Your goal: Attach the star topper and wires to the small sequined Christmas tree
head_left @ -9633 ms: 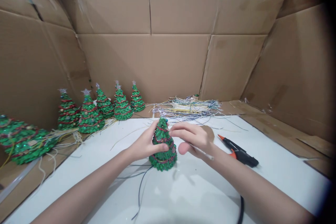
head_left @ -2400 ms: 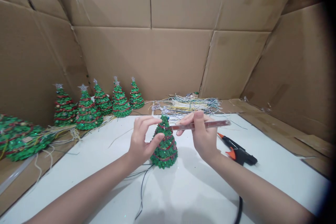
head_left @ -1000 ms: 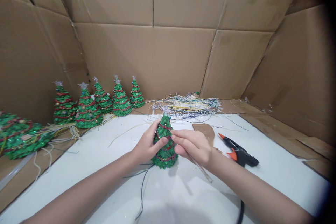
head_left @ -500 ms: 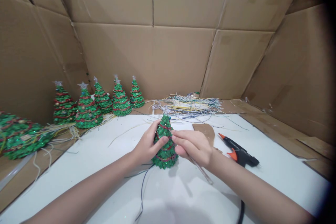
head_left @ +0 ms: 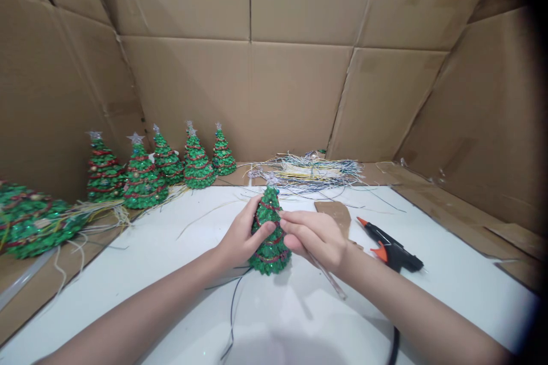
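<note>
At the left edge of the frame a tilted tree [head_left: 36, 225] lay with pale wires [head_left: 117, 212] strewn beside it, and just right of it, at mid-height, a cluster of upright trees [head_left: 166, 164] stood before the cardboard wall [head_left: 192, 85]. Near the lower centre, dark wires [head_left: 232, 305] trailed over the white bench [head_left: 295, 328] from the base of the held tree [head_left: 272, 251], which stood upright in the middle of the frame. The left hand [head_left: 240, 235] gripped its left side, thumb across the front and fingers curled around behind. The right hand [head_left: 317, 234] met its right side, fingers pressed together and pinching a thin clear stick [head_left: 331, 279]; its exact tip contact could not be told. Behind lay a bundle of wires [head_left: 319, 171]; farther right, a cardboard scrap [head_left: 336, 215] and a black-and-orange glue gun [head_left: 396, 252].
</note>
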A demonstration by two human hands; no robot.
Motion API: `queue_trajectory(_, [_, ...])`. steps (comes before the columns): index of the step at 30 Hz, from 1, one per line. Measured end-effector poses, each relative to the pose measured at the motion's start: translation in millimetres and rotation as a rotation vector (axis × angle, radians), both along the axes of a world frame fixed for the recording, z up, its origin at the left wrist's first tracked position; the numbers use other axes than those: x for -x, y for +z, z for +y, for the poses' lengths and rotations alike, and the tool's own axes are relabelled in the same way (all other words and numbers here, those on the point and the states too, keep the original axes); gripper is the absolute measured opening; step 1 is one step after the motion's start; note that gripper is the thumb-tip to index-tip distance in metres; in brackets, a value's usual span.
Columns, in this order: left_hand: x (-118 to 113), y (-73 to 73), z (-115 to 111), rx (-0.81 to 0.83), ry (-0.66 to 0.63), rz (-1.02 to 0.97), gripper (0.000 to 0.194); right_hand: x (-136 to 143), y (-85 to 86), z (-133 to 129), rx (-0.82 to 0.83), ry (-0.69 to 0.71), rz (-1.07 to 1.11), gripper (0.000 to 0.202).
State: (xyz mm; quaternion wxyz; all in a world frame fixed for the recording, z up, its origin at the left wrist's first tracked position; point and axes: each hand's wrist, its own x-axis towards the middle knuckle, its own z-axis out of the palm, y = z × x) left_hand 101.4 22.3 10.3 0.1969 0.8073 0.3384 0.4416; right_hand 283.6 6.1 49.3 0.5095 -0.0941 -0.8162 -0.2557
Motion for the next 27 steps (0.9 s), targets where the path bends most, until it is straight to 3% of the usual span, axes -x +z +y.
queue_trajectory(7, [-0.8,-0.8,-2.6,0.04,0.019,-0.01,0.042,2.7,3.8,0.1,0.167,0.049,0.083,0.019])
queue_trajectory(20, [-4.3,1.1,-4.3,0.066,-0.03,-0.073,0.042,2.2,-0.2,13.8,0.885,0.172,0.475,0.033])
queue_trajectory(27, [-5.1,-1.2,-4.1,0.097,-0.042,-0.08,0.044,8.3,3.3,16.3,1.103,0.31,0.698,0.039])
